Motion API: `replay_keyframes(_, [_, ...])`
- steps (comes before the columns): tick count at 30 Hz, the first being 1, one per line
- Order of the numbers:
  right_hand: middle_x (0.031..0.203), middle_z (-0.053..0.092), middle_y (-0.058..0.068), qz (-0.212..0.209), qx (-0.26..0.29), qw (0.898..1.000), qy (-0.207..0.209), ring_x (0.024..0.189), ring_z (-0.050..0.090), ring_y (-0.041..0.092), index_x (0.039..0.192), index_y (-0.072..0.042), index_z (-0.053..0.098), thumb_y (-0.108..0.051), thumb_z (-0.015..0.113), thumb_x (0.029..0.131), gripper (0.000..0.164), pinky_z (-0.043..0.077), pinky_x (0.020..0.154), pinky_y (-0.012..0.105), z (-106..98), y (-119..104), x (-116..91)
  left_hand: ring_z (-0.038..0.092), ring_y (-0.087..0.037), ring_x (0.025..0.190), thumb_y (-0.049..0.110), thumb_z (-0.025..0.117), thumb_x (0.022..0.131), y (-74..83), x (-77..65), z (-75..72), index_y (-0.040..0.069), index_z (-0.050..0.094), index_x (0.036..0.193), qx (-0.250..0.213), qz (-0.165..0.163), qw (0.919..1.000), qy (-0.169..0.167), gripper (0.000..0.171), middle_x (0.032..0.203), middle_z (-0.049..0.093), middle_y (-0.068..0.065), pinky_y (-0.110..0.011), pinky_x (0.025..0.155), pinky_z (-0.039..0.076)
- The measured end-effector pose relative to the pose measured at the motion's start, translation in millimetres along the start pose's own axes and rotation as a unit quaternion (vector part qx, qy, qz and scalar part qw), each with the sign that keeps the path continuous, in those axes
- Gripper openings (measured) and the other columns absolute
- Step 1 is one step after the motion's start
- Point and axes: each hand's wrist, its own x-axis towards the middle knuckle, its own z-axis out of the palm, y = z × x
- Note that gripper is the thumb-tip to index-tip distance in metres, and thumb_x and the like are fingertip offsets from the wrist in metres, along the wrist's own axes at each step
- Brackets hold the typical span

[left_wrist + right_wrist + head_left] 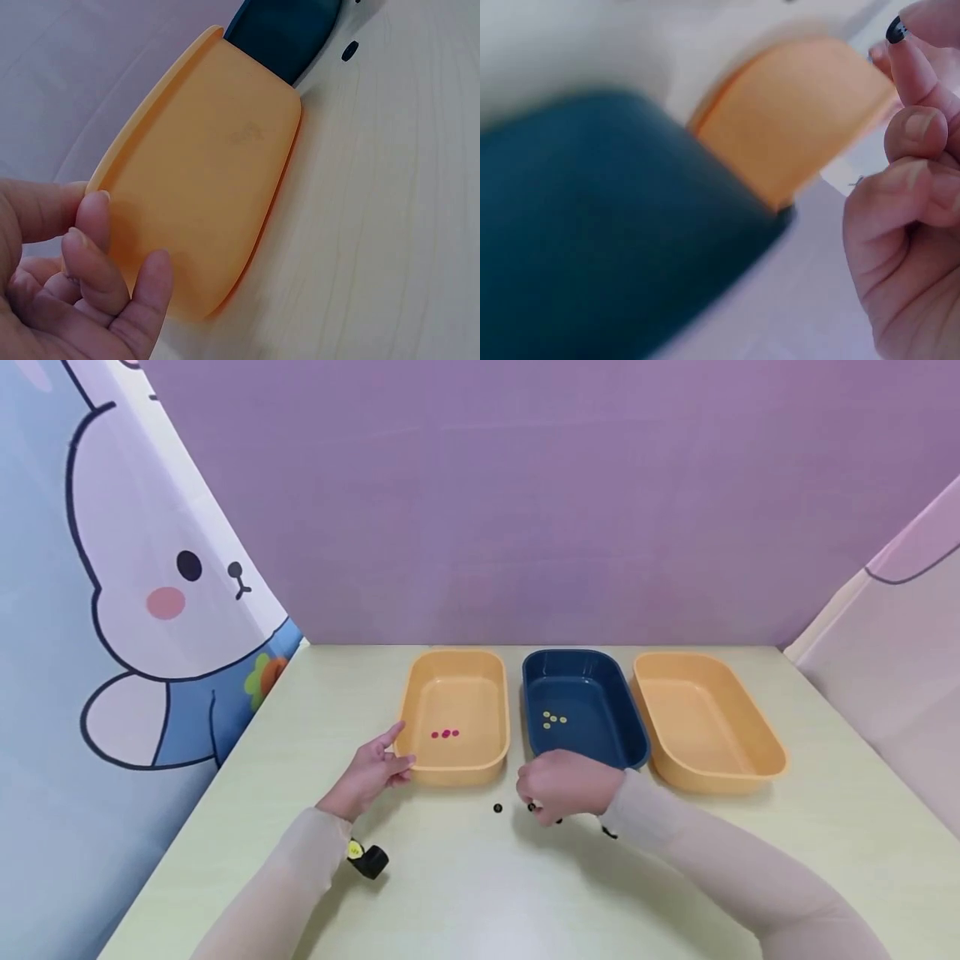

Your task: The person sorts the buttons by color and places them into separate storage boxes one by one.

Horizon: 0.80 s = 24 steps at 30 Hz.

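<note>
- Right wrist view: with right grip (567, 783) narrow, pinching small round black plastic-looking button (895, 31) near dark-blue rectangular plastic tray (596, 710).
- Likely light, stiff, slippery; best pinched by opposite edges.
- With left grip (372, 768), holding light-orange rectangular plastic tray (459, 776) at near left corner; probably light, stiff.

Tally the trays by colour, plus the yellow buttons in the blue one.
Orange trays: 2
Dark blue tray: 1
Yellow buttons: 4
Total: 7
</note>
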Motion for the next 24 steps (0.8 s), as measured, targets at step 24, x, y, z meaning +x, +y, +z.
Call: replay_keyframes(24, [0.060,0.033,-0.006,0.132,-0.107,0.980,0.108,0.051,0.034,0.009,0.059,-0.016,0.048,-0.003,0.068,0.070,0.026,0.032,0.048,0.023,-38,55,-86,0.056,-0.009,0.064,-0.002,0.056,0.093,-0.8,-6.0,-7.1,0.007,0.019,0.153,-0.004,-0.003,0.9999,-0.009,0.071,0.065,0.052,0.000,-0.020,0.065,0.050])
